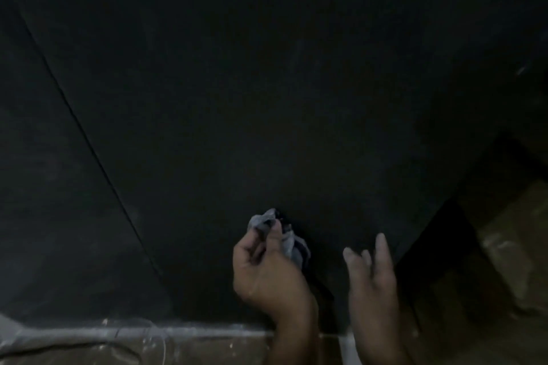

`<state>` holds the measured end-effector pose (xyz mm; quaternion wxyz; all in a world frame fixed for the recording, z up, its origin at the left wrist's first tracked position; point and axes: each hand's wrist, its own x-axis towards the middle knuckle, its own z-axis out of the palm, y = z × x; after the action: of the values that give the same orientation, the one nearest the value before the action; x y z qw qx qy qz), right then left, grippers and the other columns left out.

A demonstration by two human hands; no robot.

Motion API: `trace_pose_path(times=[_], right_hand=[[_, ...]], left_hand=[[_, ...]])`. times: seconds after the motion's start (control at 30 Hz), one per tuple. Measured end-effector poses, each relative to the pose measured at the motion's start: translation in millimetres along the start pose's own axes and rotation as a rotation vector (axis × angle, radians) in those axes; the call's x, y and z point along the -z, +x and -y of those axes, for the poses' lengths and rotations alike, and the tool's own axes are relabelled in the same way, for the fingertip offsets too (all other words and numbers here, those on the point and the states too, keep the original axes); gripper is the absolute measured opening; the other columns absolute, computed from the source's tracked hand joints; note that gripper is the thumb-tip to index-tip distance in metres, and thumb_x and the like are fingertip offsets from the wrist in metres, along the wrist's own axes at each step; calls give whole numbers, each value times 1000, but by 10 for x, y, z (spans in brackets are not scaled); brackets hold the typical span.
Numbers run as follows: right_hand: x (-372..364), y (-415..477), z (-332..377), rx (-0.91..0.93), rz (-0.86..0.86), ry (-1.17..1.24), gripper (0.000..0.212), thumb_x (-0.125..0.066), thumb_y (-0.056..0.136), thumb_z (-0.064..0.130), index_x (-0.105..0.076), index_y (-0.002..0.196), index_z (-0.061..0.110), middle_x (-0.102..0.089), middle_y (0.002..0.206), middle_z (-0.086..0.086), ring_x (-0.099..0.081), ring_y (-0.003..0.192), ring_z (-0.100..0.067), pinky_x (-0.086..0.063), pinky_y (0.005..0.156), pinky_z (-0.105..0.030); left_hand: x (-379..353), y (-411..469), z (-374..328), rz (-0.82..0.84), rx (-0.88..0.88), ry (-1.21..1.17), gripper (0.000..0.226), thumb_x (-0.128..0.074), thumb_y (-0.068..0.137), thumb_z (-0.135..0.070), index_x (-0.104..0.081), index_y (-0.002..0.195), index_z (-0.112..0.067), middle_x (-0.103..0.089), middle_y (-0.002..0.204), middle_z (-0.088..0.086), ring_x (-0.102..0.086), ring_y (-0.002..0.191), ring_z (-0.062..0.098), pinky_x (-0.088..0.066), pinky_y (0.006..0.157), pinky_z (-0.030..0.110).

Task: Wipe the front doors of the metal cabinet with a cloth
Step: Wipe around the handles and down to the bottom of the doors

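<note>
The dark metal cabinet fills nearly the whole view, and two doors can be counted. The left door lies at nine o'clock. One thin seam slants down from eleven o'clock toward six and parts it from the wider right door. Below, at seven o'clock, is a strip of brown floor.

At six o'clock the left hand has its fingers and thumb curled round the one grey cloth. The cloth is bunched and sticks out above and to the right of the fingertips, low against the right door; the blur hides whether it touches the door. Just right of it, apart from the cloth, the right hand is spread with straight fingers and holds nothing. At four o'clock, beyond the cabinet's edge, sits a pale brown shape too dim to name.
</note>
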<state>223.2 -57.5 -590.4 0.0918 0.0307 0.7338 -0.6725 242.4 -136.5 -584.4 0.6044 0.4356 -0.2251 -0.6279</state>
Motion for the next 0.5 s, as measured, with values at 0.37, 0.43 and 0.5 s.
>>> trace_pose_path(times=[0.37,0.43,0.5], right_hand=[[786,-220,1861,731,308,-886,87,-60,95,31,13,125,66,46,138,28,35,138,-3,3,119,-30],[827,-233,2143,816,348,-947,82,-56,96,36,14,123,68,51,133,29,45,131,-3,9,113,-27],[848,-258,2363,911,370,-1013,79,-53,95,39,14,124,70,55,127,33,56,120,2,12,111,-28]], left_hand=[[-970,-302,-1791,445,-565,5,32,-78,80,-1,-77,100,-26,-75,98,-13,-70,99,8,-60,85,40],[-1175,-318,-2153,547,-918,53,36,-78,77,3,-75,103,-21,-73,100,-15,-68,99,6,-55,92,38],[-1420,-306,-2555,616,-1233,106,32,-79,76,5,-76,103,-11,-74,100,-4,-70,97,12,-52,96,38]])
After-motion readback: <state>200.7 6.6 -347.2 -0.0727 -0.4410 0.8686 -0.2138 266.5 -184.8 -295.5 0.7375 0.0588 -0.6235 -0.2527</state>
